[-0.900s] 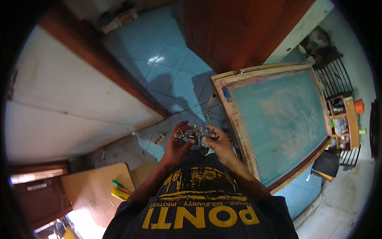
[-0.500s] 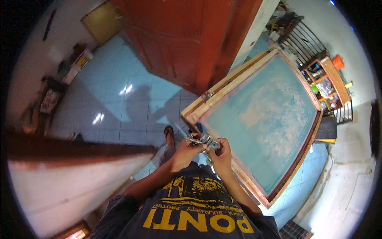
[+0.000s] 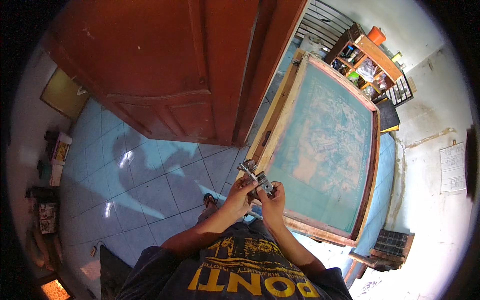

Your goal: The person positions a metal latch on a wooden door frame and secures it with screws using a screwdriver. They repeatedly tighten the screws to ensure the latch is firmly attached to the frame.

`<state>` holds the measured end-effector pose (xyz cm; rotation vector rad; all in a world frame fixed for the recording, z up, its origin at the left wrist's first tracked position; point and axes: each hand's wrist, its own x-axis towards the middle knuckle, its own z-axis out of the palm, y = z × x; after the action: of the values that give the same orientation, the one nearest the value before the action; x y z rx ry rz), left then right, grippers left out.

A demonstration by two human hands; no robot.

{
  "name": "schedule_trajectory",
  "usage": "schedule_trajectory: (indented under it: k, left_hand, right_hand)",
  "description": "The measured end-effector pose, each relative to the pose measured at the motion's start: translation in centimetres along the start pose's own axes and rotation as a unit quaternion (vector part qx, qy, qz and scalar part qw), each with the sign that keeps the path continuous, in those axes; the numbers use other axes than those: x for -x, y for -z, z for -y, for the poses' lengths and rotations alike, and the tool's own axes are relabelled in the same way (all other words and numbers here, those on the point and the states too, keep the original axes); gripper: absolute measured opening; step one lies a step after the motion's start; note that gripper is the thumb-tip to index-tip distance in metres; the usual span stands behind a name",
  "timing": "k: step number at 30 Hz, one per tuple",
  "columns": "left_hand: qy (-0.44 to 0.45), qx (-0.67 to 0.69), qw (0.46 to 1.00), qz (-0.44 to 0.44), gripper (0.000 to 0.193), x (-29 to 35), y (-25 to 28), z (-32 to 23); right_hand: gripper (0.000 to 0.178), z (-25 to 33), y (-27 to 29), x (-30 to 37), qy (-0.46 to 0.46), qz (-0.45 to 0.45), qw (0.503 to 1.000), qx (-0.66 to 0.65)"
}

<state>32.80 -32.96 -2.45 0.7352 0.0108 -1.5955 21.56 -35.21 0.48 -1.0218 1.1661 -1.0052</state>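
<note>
Both hands closed on a metal clamp, held at chest height.

Left hand and right hand gripping the clamp from either side, fingers wrapped round its lower end, upper end sticking up free. Beyond: red-brown door; wood-framed screen with greenish mesh, lying flat just past the clamp; blue tiled floor; shelf of small items at the far corner; sandalled foot below the hands.
</note>
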Motion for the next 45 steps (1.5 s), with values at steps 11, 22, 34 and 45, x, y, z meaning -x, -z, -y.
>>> schedule_trajectory:
  k: [11, 22, 34, 45]
  left_hand:
    - [-0.06, -0.132, 0.989, -0.027, 0.028, -9.0, -3.5, -4.2]
    - [-0.001, -0.55, 0.824, 0.134, 0.042, -33.6, -3.2, -11.5]
    - [-0.001, -0.378, 0.925, 0.033, 0.037, -40.0, -0.3, -9.4]
    - [-0.204, -0.247, 0.934, -0.156, 0.023, -43.6, -2.8, -4.5]
  right_hand:
    - [0.022, -0.1, 1.7, -8.6, 0.039, 0.107, 0.993, 0.039]
    - [0.047, 1.7, 5.8, -25.7, 0.163, 0.096, 0.91, 0.369]
    - [0.016, -0.4, 1.2, -39.4, 0.201, 0.104, 0.89, 0.396]
    - [0.019, 0.1, 0.5, -46.4, -0.039, 0.056, 0.974, 0.216]
